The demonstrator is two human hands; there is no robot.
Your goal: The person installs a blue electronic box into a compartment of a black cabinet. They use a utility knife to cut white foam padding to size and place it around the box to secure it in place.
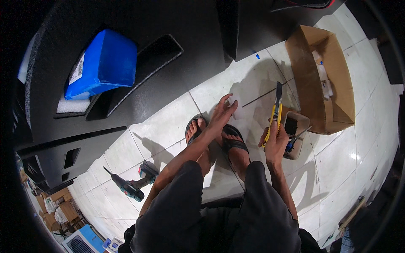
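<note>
My right hand (276, 142) is closed around a yellow utility knife (277, 113), its dark blade extended and pointing away from me. Between the thumb and fingers of my left hand (222, 114) is a small whitish piece (233, 100), too pale against the floor to name its kind. That hand hovers over the tiles just beyond my sandalled feet. Close beside my right hand stands a small open container (304, 147) with black bits and a thin tool in it.
An open cardboard box (298, 78) with white pieces stands at the right. A cordless drill (130, 189) lies left of my legs. Ahead is a large black panelled structure (185, 50) with a blue wrapped package (116, 59) on it. A blue scrap (257, 56) lies on the floor.
</note>
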